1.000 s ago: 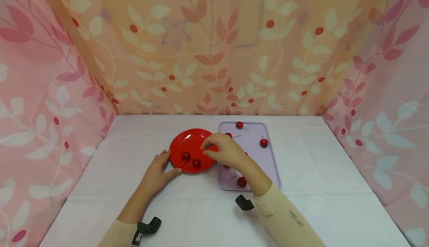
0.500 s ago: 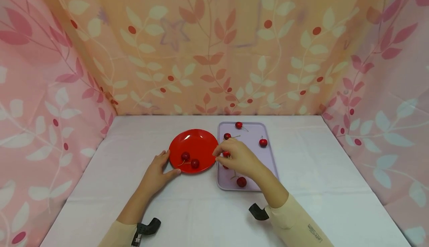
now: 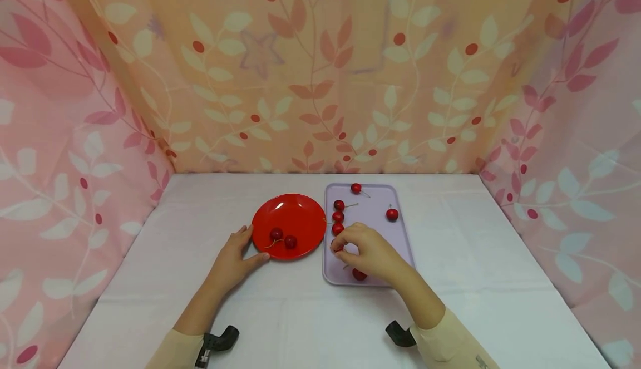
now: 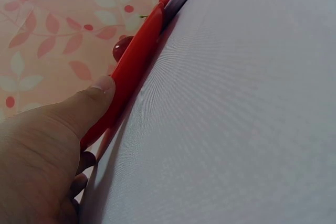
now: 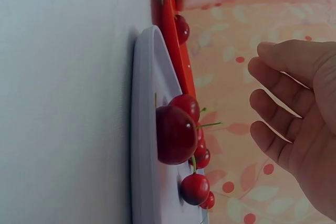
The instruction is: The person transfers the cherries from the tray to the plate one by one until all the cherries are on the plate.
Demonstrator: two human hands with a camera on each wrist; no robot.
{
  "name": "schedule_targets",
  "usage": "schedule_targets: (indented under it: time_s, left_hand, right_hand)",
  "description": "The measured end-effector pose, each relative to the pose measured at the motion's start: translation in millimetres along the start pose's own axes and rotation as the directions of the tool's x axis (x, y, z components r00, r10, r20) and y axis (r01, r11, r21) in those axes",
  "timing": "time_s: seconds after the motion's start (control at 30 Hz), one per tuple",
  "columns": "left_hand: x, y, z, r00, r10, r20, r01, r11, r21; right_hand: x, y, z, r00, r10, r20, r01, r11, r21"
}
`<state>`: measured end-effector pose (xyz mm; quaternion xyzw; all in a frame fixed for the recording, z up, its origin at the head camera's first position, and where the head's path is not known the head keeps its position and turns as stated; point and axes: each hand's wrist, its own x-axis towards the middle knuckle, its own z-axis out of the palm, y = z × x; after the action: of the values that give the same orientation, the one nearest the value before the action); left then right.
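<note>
My left hand (image 3: 237, 257) holds the left rim of a round red plate (image 3: 295, 213), thumb at the near side and fingers farther round. In the left wrist view the thumb (image 4: 97, 100) lies against the plate's edge. Two dark red cherries with stems, one of them this cherry (image 3: 290, 241), rest on the plate. My right hand (image 3: 368, 252) hovers over the near left part of a pale purple tray (image 3: 370, 202), fingers loosely bent and holding nothing. Its fingertips overlap a partly hidden cherry in the head view. The right wrist view shows a gap between fingers and cherries (image 5: 176, 135).
The tray stands right beside the plate. More cherries lie in it: a row along its left side (image 3: 338, 217), one at the far edge (image 3: 356, 188), one at right (image 3: 392, 214), one near the front (image 3: 359, 274). Patterned curtains (image 3: 320, 79) surround the white table (image 3: 200, 202).
My right hand has moved from above the plate's right side rightward and nearer to me, over the tray, uncovering cherries along the tray's left side. My left hand stays at the plate.
</note>
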<state>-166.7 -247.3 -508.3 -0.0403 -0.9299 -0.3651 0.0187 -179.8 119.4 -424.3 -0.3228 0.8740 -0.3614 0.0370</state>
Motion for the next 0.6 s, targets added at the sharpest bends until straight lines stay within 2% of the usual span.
schedule_targets:
  time_s: [0.27, 0.6]
  left_hand:
    - [-2.0, -4.4, 3.0, 0.999, -0.034, 0.017, 0.034, 0.999, -0.001]
    - [-0.4, -3.0, 0.0, 1.000, -0.025, 0.008, 0.025, 1.000, 0.003]
  right_hand:
    - [-2.4, 8.8, 3.5, 0.999, 0.014, 0.042, -0.015, 0.999, 0.031]
    - [-2.2, 20.1, 4.0, 0.997, 0.016, 0.073, -0.017, 1.000, 0.019]
